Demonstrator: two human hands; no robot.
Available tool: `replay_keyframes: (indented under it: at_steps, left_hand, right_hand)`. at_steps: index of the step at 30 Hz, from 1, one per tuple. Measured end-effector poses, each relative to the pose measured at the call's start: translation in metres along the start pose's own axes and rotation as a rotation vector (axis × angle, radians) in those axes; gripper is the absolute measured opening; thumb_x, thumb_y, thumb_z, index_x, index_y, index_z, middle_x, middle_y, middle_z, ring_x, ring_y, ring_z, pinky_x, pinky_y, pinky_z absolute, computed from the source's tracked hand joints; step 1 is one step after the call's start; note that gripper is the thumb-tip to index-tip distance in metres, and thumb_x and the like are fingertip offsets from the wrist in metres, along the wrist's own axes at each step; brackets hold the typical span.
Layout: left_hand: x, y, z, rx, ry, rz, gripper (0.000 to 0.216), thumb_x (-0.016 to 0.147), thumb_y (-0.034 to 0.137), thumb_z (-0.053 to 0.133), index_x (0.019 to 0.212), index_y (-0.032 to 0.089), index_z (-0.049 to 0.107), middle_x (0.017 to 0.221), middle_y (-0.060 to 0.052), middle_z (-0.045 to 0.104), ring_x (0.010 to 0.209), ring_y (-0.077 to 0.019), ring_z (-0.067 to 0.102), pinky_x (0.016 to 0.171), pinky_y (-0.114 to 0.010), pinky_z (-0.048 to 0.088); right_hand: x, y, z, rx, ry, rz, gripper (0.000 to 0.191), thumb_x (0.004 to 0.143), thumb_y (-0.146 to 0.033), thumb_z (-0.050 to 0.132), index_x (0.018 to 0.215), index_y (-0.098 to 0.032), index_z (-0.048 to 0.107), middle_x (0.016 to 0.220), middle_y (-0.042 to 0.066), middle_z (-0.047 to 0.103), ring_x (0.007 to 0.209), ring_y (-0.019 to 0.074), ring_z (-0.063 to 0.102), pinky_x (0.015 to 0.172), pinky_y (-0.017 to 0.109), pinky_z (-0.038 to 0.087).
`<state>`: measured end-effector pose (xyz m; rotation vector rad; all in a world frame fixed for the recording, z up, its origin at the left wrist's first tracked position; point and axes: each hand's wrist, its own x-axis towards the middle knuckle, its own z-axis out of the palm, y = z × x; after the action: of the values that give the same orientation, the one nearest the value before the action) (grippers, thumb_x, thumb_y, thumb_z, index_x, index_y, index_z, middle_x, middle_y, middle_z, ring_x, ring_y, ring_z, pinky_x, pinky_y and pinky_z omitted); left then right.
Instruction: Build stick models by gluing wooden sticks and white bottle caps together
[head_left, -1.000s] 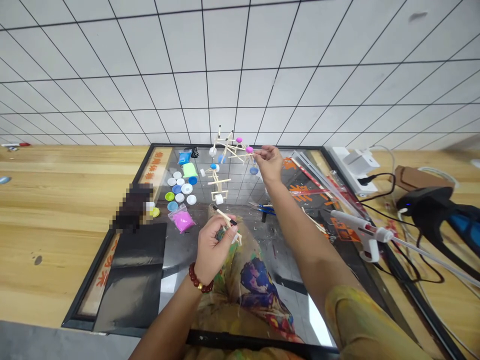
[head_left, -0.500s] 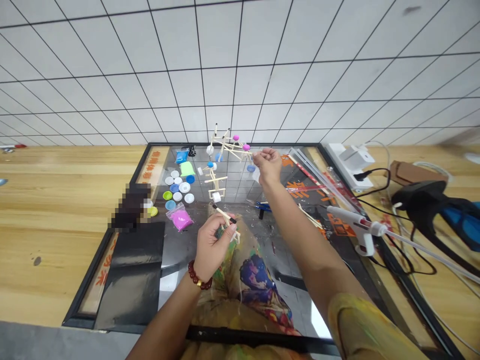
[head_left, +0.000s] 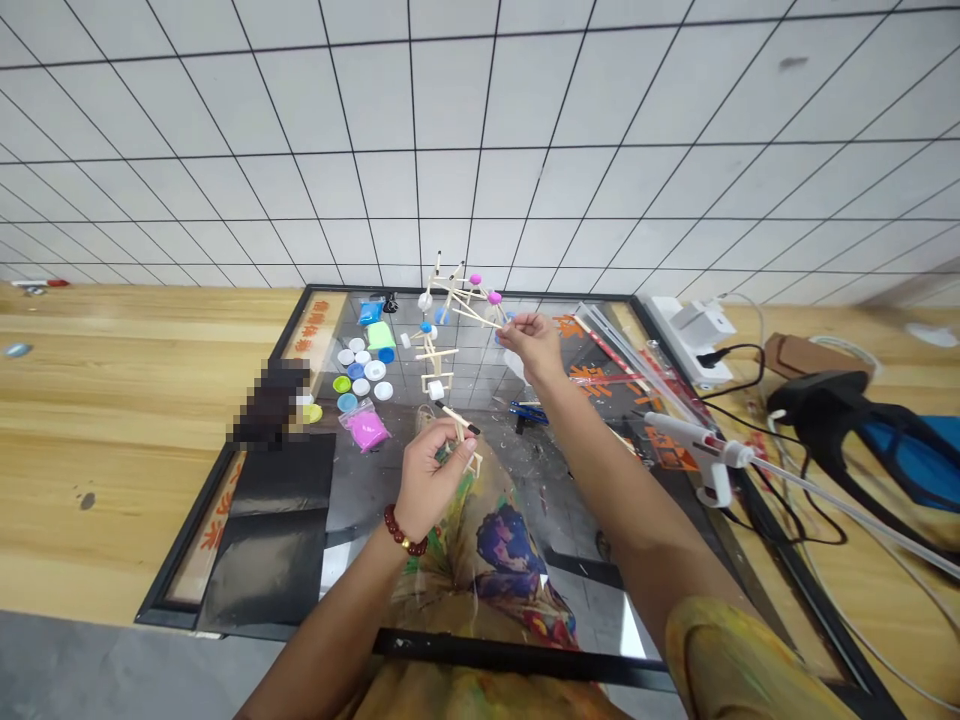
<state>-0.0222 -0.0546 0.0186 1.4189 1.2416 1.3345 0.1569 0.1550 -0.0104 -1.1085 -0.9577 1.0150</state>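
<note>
My left hand [head_left: 427,478], with a red bead bracelet at the wrist, is closed in a pinch on a small piece made of thin wooden sticks [head_left: 463,432] with a black tip. My right hand [head_left: 527,345] reaches farther back, fingers pinched on a thin stick of a wooden stick model [head_left: 459,292] that carries pink, blue and white balls. The model stands at the back of a black-framed mirror [head_left: 360,500] lying flat on the wooden table; the mirror shows its reflection below it.
Several bottle caps [head_left: 361,372], a pink bag [head_left: 365,429], blue and green packets [head_left: 375,325] lie on the mirror's left. Blue-handled scissors [head_left: 529,410] lie mid-mirror. A white glue gun [head_left: 701,452], clear glue sticks [head_left: 626,352], a power strip [head_left: 694,327], cables and a black device [head_left: 847,415] crowd the right.
My right hand left the model half a second ago, then came back and pinches a stick on it again. My left hand stayed put, holding its stick piece.
</note>
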Motion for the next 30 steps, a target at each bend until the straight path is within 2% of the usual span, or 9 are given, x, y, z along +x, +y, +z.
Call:
replay_keyframes:
  at_steps: [5,9,14,16,19,22,25,27,30]
  left_hand:
    - [0.0,-0.003,0.002,0.003,-0.002,0.007,0.014,0.087,0.03,0.066,0.079,0.019,0.069,0.102,-0.009,0.072,0.102,-0.0223,0.067,0.094,-0.037,0.051]
    - [0.001,-0.002,0.003,0.023,-0.005,0.014,0.014,0.088,0.029,0.065,0.078,0.019,0.068,0.1,-0.009,0.072,0.1,-0.0222,0.067,0.093,-0.037,0.051]
    - [0.001,0.0,0.0,0.023,-0.019,0.0,0.014,0.089,0.029,0.064,0.079,0.02,0.069,0.102,-0.009,0.071,0.103,-0.0226,0.067,0.094,-0.038,0.051]
    - [0.002,0.001,-0.002,0.015,0.0,-0.012,0.015,0.089,0.031,0.065,0.08,0.02,0.069,0.104,-0.009,0.072,0.105,-0.0227,0.067,0.095,-0.038,0.05]
    - [0.002,0.002,-0.004,-0.009,0.036,-0.016,0.015,0.088,0.033,0.066,0.083,0.021,0.072,0.108,-0.008,0.072,0.109,-0.0228,0.066,0.099,-0.038,0.05]
    - [0.002,0.001,-0.005,-0.046,0.059,-0.037,0.017,0.088,0.037,0.067,0.092,0.022,0.076,0.114,-0.008,0.071,0.114,-0.0226,0.064,0.103,-0.037,0.049]
    - [0.002,-0.002,-0.004,-0.139,0.094,-0.11,0.023,0.086,0.041,0.07,0.101,0.024,0.077,0.121,-0.007,0.071,0.117,-0.022,0.064,0.104,-0.037,0.049]
    - [0.002,-0.004,-0.003,-0.219,0.112,-0.19,0.028,0.084,0.043,0.073,0.105,0.025,0.077,0.121,-0.006,0.071,0.115,-0.0214,0.065,0.104,-0.037,0.049]
    - [0.004,-0.005,-0.004,-0.334,0.119,-0.308,0.036,0.078,0.047,0.078,0.106,0.025,0.077,0.116,-0.005,0.074,0.109,-0.0202,0.067,0.098,-0.035,0.052]
  right_hand:
    - [0.015,-0.01,-0.009,-0.062,0.081,-0.12,0.027,0.064,-0.023,0.071,0.08,-0.023,0.05,0.075,-0.003,0.06,0.072,0.0127,0.059,0.075,0.03,0.053]
    - [0.037,-0.021,0.0,-0.134,0.142,-0.196,0.023,0.065,-0.02,0.067,0.078,-0.023,0.048,0.076,-0.002,0.058,0.074,0.0139,0.058,0.077,0.031,0.052]
    - [0.037,-0.042,0.005,-0.22,0.092,-0.217,0.02,0.066,-0.017,0.063,0.079,-0.023,0.049,0.072,-0.002,0.057,0.071,0.0144,0.058,0.072,0.031,0.051]
    - [0.016,-0.053,-0.007,-0.306,0.018,-0.25,0.019,0.068,-0.02,0.065,0.082,-0.022,0.053,0.074,-0.002,0.06,0.072,0.0151,0.059,0.073,0.033,0.051]
    - [-0.043,-0.064,-0.032,-0.497,-0.161,-0.319,0.014,0.071,-0.023,0.065,0.083,-0.022,0.058,0.079,0.0,0.065,0.077,0.0171,0.063,0.08,0.036,0.052]
    - [-0.118,-0.059,-0.054,-0.659,-0.267,-0.355,0.003,0.079,-0.022,0.059,0.08,-0.024,0.059,0.08,0.001,0.069,0.081,0.0201,0.066,0.082,0.039,0.052]
    - [-0.175,-0.046,-0.067,-0.912,-0.32,-0.367,0.006,0.083,-0.022,0.059,0.085,-0.028,0.061,0.086,0.002,0.073,0.088,0.0256,0.068,0.081,0.047,0.052]
    - [-0.192,-0.04,-0.074,-1.006,-0.359,-0.368,0.009,0.082,-0.021,0.062,0.084,-0.03,0.062,0.087,0.001,0.074,0.091,0.0276,0.068,0.082,0.049,0.051]
    - [-0.18,-0.043,-0.085,-1.054,-0.438,-0.369,0.007,0.084,-0.024,0.064,0.084,-0.03,0.066,0.087,0.0,0.076,0.09,0.0257,0.069,0.082,0.045,0.051]
